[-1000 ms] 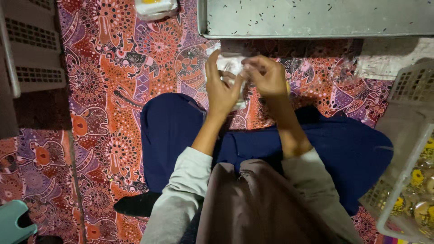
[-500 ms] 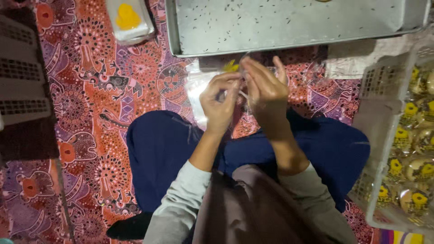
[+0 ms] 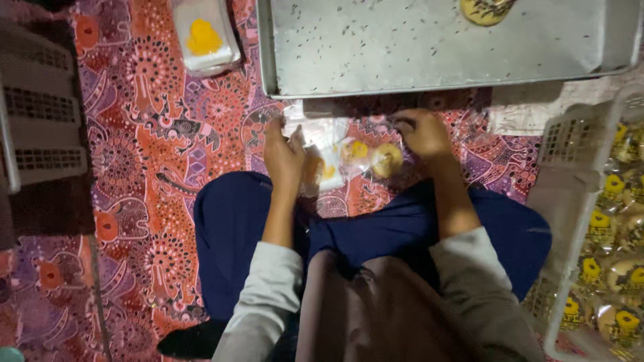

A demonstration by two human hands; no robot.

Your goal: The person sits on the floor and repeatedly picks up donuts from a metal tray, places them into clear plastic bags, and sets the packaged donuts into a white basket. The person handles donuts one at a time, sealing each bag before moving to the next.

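I sit cross-legged on a patterned red cloth. My left hand (image 3: 285, 155) grips the edge of a stack of clear plastic bags (image 3: 327, 144) lying on the cloth in front of my knees. My right hand (image 3: 424, 133) rests on the cloth and holds the far end of a clear bag with a round yellowish pastry (image 3: 387, 160) inside it. The bagged pastry lies between my two hands. A large metal tray (image 3: 429, 53) sits just beyond them, with one pastry (image 3: 484, 9) at its far edge.
A white plastic basket (image 3: 575, 201) at the right holds several bagged pastries with yellow marks. A pack of bags with a yellow mark (image 3: 204, 37) lies at the upper left. A grey crate (image 3: 37, 114) stands at the left edge.
Both hands have come down from chest height and moved apart onto the cloth. The bagged pastry now lies on the cloth between them.
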